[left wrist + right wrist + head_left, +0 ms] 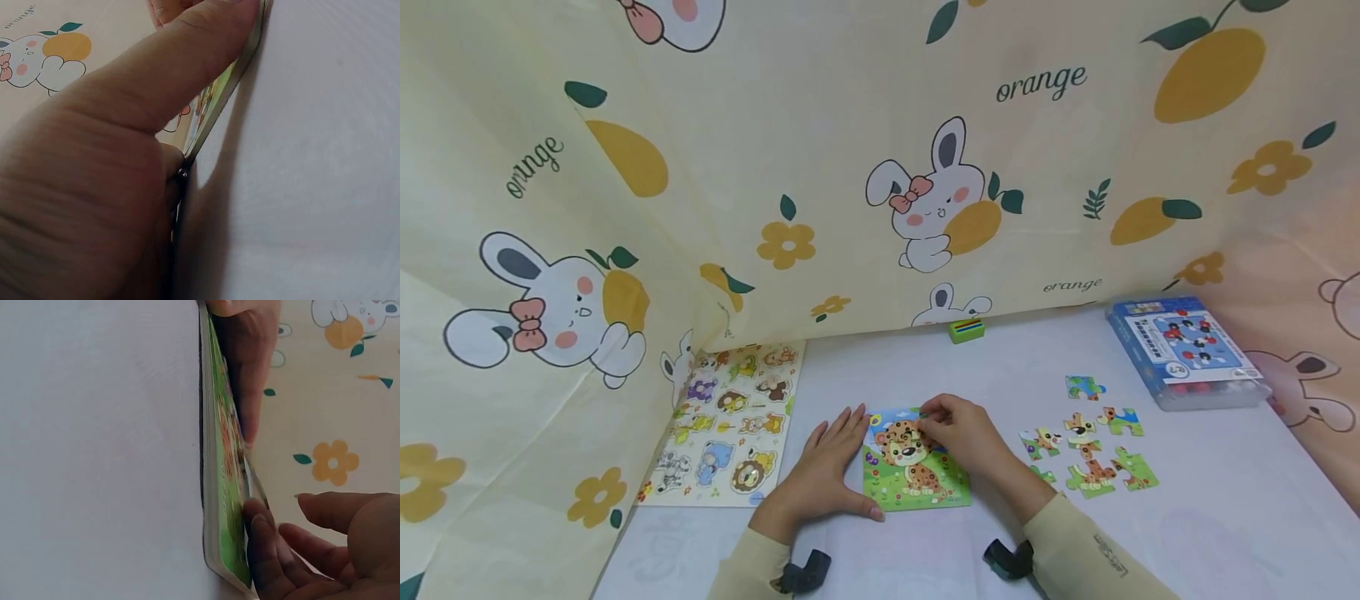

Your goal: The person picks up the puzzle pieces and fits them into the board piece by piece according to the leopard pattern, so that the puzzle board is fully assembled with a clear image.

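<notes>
on the table (910,567), the puzzle board (891,487) is best steadied by the spread left hand (829,468), while the thin piece (258,486) pinched in the right hand (966,435) should be guided unbent.

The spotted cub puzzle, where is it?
In the head view, the spotted cub puzzle lies below centre, between the left hand and the right hand. The animal sheet is to its left, loose pieces to its right.
</notes>
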Available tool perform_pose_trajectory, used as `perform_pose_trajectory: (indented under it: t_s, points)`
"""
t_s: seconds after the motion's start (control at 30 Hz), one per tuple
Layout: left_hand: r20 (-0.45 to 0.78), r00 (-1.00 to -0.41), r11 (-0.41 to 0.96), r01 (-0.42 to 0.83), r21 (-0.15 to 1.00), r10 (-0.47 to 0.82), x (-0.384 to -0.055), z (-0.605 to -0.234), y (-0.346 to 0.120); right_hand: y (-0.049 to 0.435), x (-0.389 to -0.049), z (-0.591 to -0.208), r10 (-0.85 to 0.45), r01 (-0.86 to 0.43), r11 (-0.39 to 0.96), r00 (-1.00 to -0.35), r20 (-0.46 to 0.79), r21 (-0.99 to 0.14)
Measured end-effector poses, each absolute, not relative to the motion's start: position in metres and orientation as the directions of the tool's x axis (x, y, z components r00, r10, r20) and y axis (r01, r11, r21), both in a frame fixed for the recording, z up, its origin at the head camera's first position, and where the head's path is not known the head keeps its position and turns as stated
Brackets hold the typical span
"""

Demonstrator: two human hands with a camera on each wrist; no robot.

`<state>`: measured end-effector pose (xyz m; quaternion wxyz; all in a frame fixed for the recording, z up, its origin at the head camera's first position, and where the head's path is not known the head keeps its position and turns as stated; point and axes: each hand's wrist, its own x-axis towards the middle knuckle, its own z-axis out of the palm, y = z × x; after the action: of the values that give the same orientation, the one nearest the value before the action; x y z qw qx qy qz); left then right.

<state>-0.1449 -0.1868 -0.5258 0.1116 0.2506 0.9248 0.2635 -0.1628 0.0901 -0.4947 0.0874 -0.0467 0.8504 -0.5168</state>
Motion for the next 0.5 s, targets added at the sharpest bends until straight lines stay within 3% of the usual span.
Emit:
perform_pose_trajectory:
  t_s: [0.2, 0.3, 0.5]
  points:
    - [-0.070, -0.850, 0.732, 0.405, 0.548, 0.522, -0.144, -0.525, -0.187, 0.094, -0.159, -0.490, -0.180, -0.076, 0.548, -0.983, -0.028, -0.833]
    - [-0.069, -0.849, 0.730, 0.406, 0.550, 0.524, -0.144, -0.525, -0.187, 0.094, -0.155, -0.488, -0.306, -0.204, 0.607, -0.952, 0.012, -0.768]
    - [-0.066, -0.844, 0.729, 0.418, 0.542, 0.532, -0.144, -0.525, -0.187, 0.093, -0.148, -0.488, -0.583, -0.480, 0.663, -0.812, 0.005, -0.575]
